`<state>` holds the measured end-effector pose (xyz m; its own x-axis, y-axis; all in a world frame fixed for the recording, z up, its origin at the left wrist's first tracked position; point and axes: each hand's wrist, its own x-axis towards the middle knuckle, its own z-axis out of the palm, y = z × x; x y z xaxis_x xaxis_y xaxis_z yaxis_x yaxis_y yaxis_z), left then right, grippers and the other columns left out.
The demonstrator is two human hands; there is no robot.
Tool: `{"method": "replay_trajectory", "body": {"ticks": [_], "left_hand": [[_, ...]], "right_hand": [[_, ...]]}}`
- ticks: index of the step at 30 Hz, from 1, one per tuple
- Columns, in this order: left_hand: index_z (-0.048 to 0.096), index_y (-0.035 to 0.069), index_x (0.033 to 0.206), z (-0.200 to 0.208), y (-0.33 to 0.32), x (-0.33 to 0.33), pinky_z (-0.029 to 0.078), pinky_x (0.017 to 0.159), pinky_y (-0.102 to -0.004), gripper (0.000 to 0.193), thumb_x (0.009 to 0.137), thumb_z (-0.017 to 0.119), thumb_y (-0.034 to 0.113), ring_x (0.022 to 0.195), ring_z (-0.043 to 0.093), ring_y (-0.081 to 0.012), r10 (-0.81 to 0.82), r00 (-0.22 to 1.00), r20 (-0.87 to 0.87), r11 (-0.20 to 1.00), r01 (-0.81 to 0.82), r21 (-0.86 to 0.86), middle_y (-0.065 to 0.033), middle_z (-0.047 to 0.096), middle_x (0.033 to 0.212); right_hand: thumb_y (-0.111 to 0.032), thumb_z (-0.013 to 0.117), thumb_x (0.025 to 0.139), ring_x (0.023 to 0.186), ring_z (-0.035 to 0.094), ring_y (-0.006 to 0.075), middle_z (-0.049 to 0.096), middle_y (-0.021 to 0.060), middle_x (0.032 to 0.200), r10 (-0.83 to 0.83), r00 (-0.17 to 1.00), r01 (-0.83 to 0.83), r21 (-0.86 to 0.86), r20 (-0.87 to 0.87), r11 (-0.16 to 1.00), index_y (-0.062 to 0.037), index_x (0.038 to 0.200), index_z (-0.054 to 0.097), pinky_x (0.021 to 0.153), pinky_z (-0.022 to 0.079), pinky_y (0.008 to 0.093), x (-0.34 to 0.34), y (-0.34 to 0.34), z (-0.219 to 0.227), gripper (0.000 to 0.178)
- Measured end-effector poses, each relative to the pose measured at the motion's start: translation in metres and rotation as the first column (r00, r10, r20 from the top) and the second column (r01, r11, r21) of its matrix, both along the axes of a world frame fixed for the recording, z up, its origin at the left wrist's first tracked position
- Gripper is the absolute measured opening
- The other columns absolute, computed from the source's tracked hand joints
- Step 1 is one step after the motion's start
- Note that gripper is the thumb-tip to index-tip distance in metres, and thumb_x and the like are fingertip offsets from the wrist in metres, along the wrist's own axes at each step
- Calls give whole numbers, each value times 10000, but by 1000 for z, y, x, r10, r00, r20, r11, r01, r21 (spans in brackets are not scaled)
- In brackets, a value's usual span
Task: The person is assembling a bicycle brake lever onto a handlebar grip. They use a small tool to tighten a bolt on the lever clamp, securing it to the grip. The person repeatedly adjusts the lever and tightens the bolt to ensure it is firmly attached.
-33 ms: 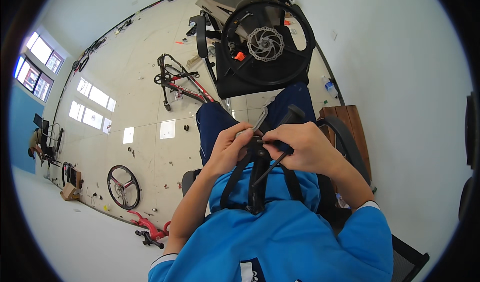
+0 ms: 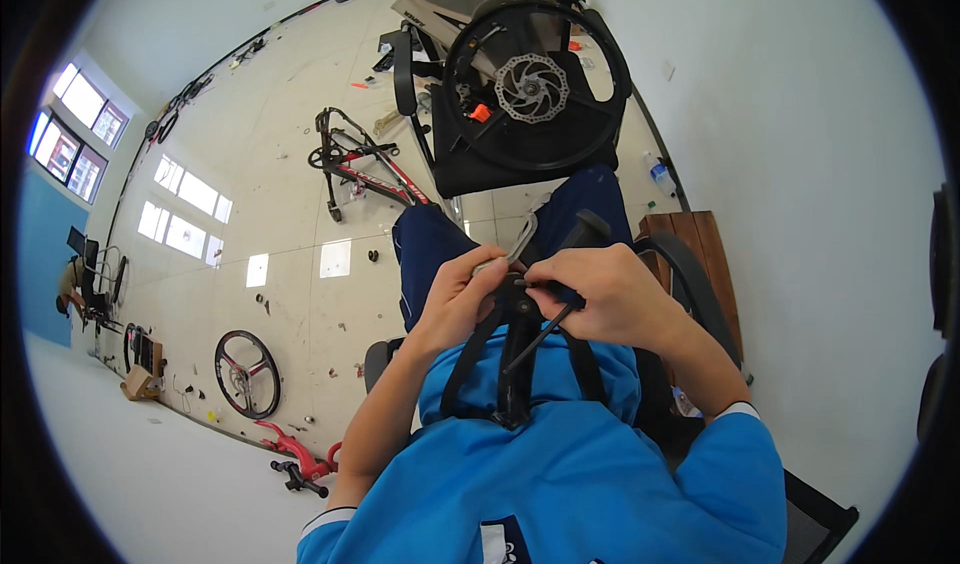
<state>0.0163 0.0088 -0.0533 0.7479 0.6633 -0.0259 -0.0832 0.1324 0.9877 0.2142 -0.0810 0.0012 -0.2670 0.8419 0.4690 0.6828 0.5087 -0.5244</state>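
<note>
My left hand (image 2: 457, 294) is closed, thumb and fingers pinching a curved silver-grey metal piece (image 2: 522, 237) like a lever or wrench. Close beside it, my right hand (image 2: 612, 291) is closed, its fingertips at the top of a black bicycle part (image 2: 515, 364) lying across my lap. This part has a thick central tube with a dark arm on each side. A flat-ended black handle (image 2: 590, 227) sticks out beyond my right hand, and a thin black rod (image 2: 540, 341) slants out below it. Whether these two join is hidden. What the right fingertips pinch is too small to name.
Ahead stands a black chair (image 2: 480, 176) bearing a black wheel (image 2: 617, 74) with a disc rotor (image 2: 531, 89). A red-black bicycle frame (image 2: 360, 164) and another wheel (image 2: 247, 374) lie on the floor to the left. A wooden crate (image 2: 708, 264) stands at the right.
</note>
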Motion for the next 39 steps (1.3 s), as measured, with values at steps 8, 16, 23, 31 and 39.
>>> {"method": "replay_trajectory", "body": {"ticks": [8,16,23,31,39], "left_hand": [[644,19,1020,2,-1,1,315,506,-194,268,1020,510,251,571,413,-21,49,996,-78,996,-43,76,47,499,668],[633,-26,989,0,1,1,406,626,-242,281,1002,530,235,693,477,-76,61,994,-89,987,-47,156,-31,595,749],[635,-21,1007,-1,2,2,368,560,-240,272,1000,524,228,626,459,-71,109,989,-101,940,-70,335,-31,553,693],[627,-37,1011,-8,4,3,414,575,-293,290,978,538,237,608,511,-162,144,987,-75,908,-102,406,-130,601,704],[637,-11,973,-6,5,1,378,556,-241,273,1000,526,238,611,469,-81,136,988,-80,936,-101,337,-33,550,680]], "right_hand": [[-114,649,852,607,657,197,638,66,772,-69,863,-1,138,500,990,-22,947,632,484,484,273,-15,-2,12,133],[-195,666,920,525,626,154,627,37,686,-182,913,75,286,365,955,-36,920,637,439,443,244,-20,-4,-12,162],[-192,718,879,529,619,141,612,26,710,-247,928,147,332,280,932,-56,869,640,435,436,238,-26,-2,-24,157],[-198,740,855,520,598,133,566,12,676,-230,936,138,323,267,936,-76,802,621,432,434,244,-26,3,-28,178],[-164,760,846,551,630,147,659,31,754,-222,955,135,376,197,917,-26,934,688,453,471,239,-26,8,-40,179]]}}
